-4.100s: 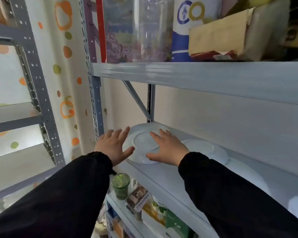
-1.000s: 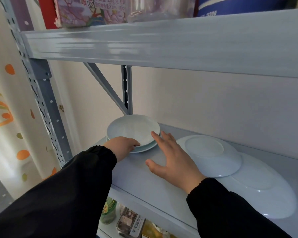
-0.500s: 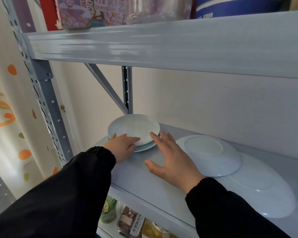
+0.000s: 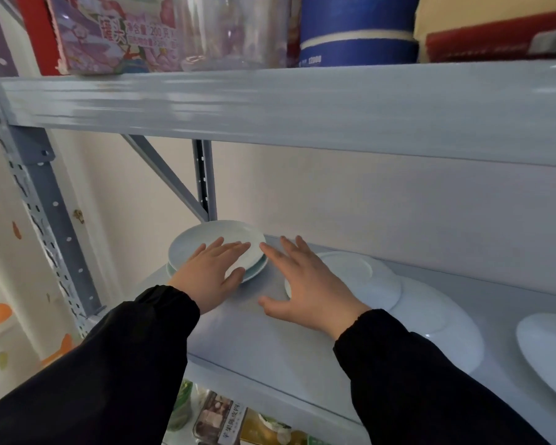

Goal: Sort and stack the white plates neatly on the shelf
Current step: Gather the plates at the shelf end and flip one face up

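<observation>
Since a second ago the left hand (image 4: 211,279) has slid off the rim and lies flat, released, atop the small plate stack (image 4: 206,237) at the left end of the shelf (image 4: 270,342), right hand (image 4: 305,287) spread empty beside it: stack likely settled, overturned plate (image 4: 361,277) unsorted.

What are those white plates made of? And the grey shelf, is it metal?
The white plates look like glazed ceramic or porcelain: smooth, slightly shiny, evenly pale, though hard plastic can't be ruled out. The grey shelf looks like painted metal: punched holes run up its post, and its upper beam shows a streaky sheen.
</observation>
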{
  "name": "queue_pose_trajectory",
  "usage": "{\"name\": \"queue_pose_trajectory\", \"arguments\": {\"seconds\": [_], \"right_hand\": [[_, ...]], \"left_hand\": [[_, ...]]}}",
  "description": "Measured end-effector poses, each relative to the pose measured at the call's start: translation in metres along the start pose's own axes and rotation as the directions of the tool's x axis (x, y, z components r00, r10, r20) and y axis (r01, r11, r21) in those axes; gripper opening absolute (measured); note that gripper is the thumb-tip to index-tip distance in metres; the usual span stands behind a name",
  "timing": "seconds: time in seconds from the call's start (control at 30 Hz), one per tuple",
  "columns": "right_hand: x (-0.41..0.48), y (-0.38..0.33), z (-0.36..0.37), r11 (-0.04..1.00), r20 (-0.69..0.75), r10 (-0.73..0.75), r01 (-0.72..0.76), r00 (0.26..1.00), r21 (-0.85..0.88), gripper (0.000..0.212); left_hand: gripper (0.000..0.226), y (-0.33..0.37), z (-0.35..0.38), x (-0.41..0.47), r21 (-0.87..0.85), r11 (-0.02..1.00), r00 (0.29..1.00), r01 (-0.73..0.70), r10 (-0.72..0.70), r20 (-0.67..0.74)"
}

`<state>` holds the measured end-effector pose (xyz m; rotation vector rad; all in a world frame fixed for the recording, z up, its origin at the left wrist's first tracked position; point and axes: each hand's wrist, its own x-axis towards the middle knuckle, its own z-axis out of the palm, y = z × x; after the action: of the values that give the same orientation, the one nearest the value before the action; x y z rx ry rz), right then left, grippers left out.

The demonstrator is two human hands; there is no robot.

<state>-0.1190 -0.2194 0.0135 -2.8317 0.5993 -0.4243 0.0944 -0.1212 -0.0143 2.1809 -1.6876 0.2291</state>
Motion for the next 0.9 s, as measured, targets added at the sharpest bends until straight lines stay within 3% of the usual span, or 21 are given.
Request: {"name": "queue_pose_trajectory", "arguments": {"seconds": [0.23, 0.37, 0.63, 0.8, 0.9], "right_hand": [[-0.029, 0.056, -0.025, 0.927, 0.286, 0.137, -0.022, 0.948, -0.373, 0.103], [-0.038, 0.062, -0.029, 0.886, 0.374, 0.195, 0.000, 0.907, -0.464, 0.106], [-0.042, 0.055, -0.012, 0.869, 0.321, 0.212, -0.028, 0.923, -0.494, 0.083], [-0.043, 0.044, -0.003, 0.772, 0.225, 0.229, -0.036, 0.947, -0.635, 0.072], [-0.040, 0.043, -0.009, 0.764, 0.166, 0.209, -0.055, 0.964, -0.643, 0.072]], "left_hand": [[0.072, 0.021, 0.010, 0.004, 0.009, 0.997, 0.997, -0.081, 0.081, -0.004], [0.073, 0.026, 0.012, 0.001, 0.006, 0.996, 0.996, -0.087, 0.087, 0.000], [0.073, 0.020, 0.007, -0.019, -0.037, 0.995, 0.996, -0.088, 0.088, 0.018], [0.073, 0.014, -0.001, -0.034, -0.059, 0.995, 0.996, -0.084, 0.084, 0.000], [0.065, 0.004, -0.006, -0.043, -0.072, 0.995, 0.998, -0.063, 0.062, -0.015]]}}
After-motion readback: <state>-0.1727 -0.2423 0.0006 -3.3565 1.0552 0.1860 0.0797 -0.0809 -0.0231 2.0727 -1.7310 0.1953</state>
